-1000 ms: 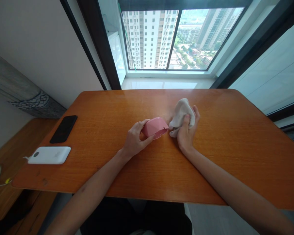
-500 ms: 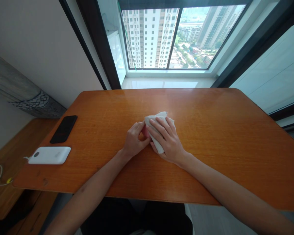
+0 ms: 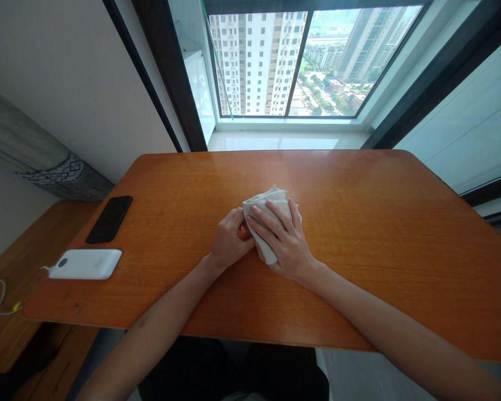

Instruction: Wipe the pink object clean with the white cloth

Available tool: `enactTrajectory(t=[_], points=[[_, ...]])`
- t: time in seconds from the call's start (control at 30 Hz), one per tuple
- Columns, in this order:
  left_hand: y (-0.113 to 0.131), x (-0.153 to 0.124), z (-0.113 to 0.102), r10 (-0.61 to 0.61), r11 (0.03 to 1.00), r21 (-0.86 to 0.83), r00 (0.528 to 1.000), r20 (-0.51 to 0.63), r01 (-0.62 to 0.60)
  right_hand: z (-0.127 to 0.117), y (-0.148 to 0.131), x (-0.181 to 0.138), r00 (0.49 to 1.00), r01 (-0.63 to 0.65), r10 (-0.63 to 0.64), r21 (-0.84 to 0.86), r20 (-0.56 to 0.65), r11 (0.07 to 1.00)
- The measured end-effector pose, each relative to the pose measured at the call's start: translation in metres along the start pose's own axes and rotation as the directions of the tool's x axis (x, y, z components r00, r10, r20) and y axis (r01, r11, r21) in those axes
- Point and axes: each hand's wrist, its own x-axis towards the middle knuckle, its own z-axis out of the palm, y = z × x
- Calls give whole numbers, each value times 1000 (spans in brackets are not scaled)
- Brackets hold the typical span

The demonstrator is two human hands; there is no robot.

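Note:
A folded white cloth [image 3: 265, 201] is under my right hand [image 3: 284, 239], whose fingers lie across it and press it around something mostly covered. My left hand [image 3: 230, 238] is closed at the cloth's left edge, thumb and fingertips bent inward. A small reddish patch shows between its fingers and the cloth; the thing it belongs to is hidden. Both hands are close together, low over the middle of the wooden table [image 3: 359, 239].
A black phone [image 3: 109, 219] lies at the table's left side. Nearer to me is a white power bank [image 3: 86, 264] with a cable at its left end. A window [image 3: 292, 64] stands beyond the far edge, and a grey curtain [image 3: 54, 150] hangs at left.
The cloth has turned a little and shifted slightly left under my right hand. Less of the pinkish thing beside my left fingers shows now. My left hand has barely moved.

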Motion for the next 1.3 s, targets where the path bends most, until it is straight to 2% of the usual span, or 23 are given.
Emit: enactTrajectory(t=[0.27, 0.43, 0.67, 0.83, 1.1, 1.2, 1.3], points=[[7, 3, -2, -28, 1000, 3, 1000, -2, 28, 4, 2, -1, 990, -94, 96, 22, -107, 995], [6, 3, -1, -16, 1000, 21, 1000, 0, 16, 2, 1, 1, 981, -139, 145, 51, -133, 989], [4, 0, 0, -9, 996, 91, 1000, -2, 9, 0, 3, 4, 963, -186, 216, 179, -160, 966], [5, 0, 2, -17, 997, 79, 1000, -6, 18, -3, 4, 7, 943, -240, 292, 280, -163, 930], [9, 2, -1, -32, 998, 51, 999, 6, 31, -4, 10, 9, 897, -332, 429, 477, -107, 814], [9, 3, -1, -29, 998, 60, 1000, 3, 28, 0, 16, 8, 883, -324, 459, 578, -100, 749], [8, 2, -1, -26, 997, 78, 1000, -2, 26, 3, 21, 8, 849, -371, 526, 655, -48, 658]])
